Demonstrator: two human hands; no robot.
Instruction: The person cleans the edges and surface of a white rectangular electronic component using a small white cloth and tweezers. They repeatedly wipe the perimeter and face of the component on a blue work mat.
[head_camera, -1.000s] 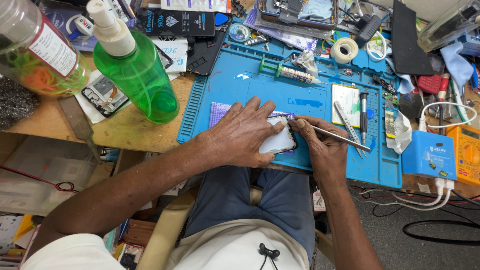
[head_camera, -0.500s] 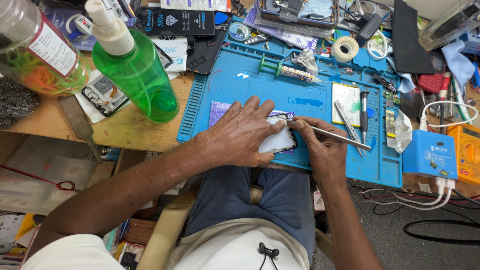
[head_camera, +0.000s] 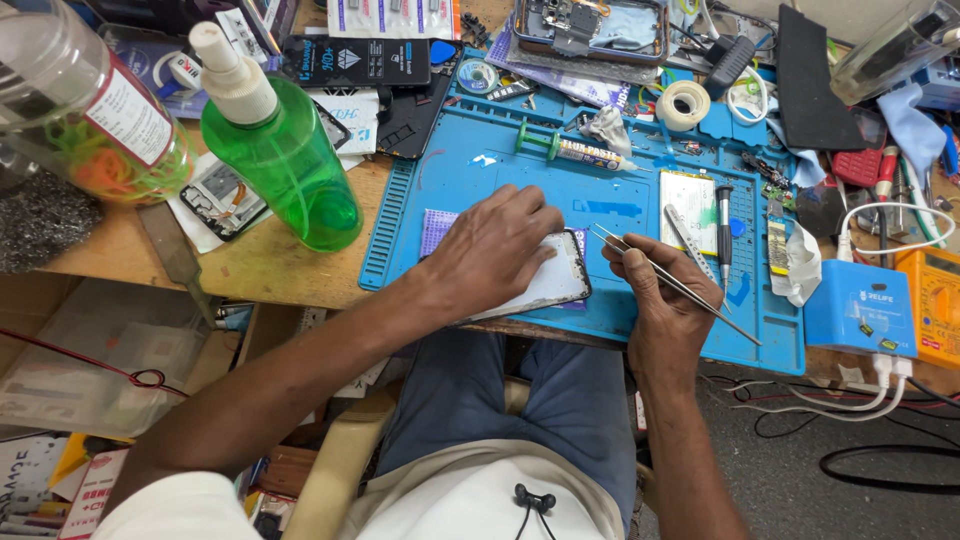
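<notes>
Two bare hands worked over the blue silicone repair mat (head_camera: 470, 190). The left hand (head_camera: 495, 245) lay flat, fingers spread, pressing on a flat white phone screen panel with a dark rim (head_camera: 545, 285), which rested at the mat's near edge. The panel's long axis ran roughly left to right, slightly tilted, with its uncovered rounded end pointing toward the right hand (head_camera: 655, 295). That hand pinched a pair of thin silver metal tweezers (head_camera: 665, 280), whose long axis ran diagonally: tips pointed up-left, just beside the panel's right end, and the rear end pointed down-right over the mat. Farther out, a black-handled screwdriver (head_camera: 723, 225) lay upright in the view beside a white rectangular card (head_camera: 688, 198). A green translucent spray bottle (head_camera: 280, 150) stood left of the mat on the wooden bench (head_camera: 250, 270).
</notes>
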